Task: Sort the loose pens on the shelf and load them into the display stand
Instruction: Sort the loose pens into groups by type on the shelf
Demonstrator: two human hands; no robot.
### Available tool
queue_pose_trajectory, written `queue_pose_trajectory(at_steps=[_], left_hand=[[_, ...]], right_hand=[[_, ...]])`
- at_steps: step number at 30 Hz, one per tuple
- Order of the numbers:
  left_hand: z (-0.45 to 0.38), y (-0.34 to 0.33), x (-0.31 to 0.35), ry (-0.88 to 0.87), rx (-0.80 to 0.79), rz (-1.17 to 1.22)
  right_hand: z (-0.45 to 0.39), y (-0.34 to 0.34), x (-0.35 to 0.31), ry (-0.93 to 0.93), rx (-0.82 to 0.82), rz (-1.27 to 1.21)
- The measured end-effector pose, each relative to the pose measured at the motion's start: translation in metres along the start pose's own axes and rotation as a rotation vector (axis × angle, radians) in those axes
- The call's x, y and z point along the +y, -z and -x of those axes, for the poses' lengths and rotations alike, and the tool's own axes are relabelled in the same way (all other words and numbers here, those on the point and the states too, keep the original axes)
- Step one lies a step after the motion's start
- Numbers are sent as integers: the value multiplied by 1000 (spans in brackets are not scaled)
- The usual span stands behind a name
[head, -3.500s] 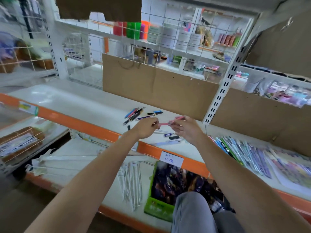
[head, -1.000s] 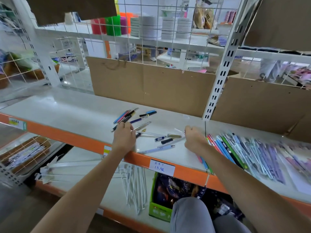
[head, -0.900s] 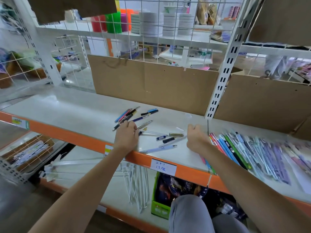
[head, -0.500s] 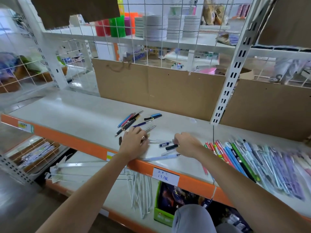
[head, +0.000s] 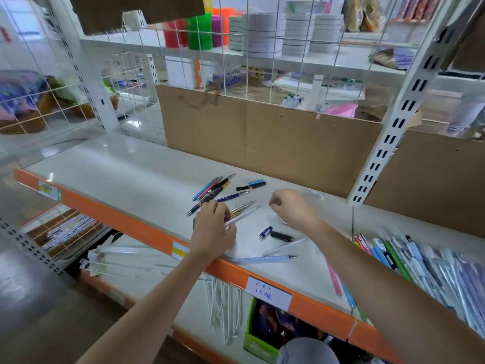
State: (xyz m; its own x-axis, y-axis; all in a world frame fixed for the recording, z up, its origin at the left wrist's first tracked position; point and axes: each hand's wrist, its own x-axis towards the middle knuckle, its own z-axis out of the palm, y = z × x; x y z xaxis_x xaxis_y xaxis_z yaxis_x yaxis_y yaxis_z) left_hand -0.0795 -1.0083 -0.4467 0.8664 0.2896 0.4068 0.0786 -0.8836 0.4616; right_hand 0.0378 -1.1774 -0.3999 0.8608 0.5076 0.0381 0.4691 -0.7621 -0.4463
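Observation:
Loose pens lie on the white shelf (head: 118, 174): a cluster of blue, pink and black ones (head: 212, 189), a blue-and-black pen (head: 252, 184), a silver pen (head: 242, 206), a pale blue pen (head: 265, 259) by the front edge, and a pink pen (head: 333, 277). A blue cap (head: 265, 232) and a black cap (head: 282, 236) sit between my hands. My left hand (head: 212, 229) grips a white pen (head: 244, 214) that points up-right. My right hand (head: 291, 208) hovers over the shelf with its fingers curled together; nothing shows in them. No display stand is in view.
A row of packed pens (head: 420, 264) fills the shelf at the right. A cardboard back panel (head: 262, 143) and a white slotted post (head: 388, 132) stand behind. Below are white hooks (head: 223, 298), a green box (head: 259, 337) and a wire basket (head: 60, 229).
My right hand has lifted off the caps and moved up and back with its fingers curled. My left hand has taken hold of the white pen. The view has tilted down a little.

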Motion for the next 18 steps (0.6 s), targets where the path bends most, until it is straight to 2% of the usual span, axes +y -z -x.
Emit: queue_pose_trajectory(at_steps=[3,5,12,15,18], left_hand=[[4,-2,-2,126,163,70],[4,-2,-2,189,201,49],[-4,-1,-5,359,162,54],[-30,3,-14,469,165,-27],[-72,4,-30,471,132,-80]], right_hand=[[-33,-11,-3,62,59,-20],[-56,-18,-7,93,65,16],[-89,-33,-5,74,-74,182],[-74,-32,-3,91,-65,167],[-48,-26,3,117,-94,83]])
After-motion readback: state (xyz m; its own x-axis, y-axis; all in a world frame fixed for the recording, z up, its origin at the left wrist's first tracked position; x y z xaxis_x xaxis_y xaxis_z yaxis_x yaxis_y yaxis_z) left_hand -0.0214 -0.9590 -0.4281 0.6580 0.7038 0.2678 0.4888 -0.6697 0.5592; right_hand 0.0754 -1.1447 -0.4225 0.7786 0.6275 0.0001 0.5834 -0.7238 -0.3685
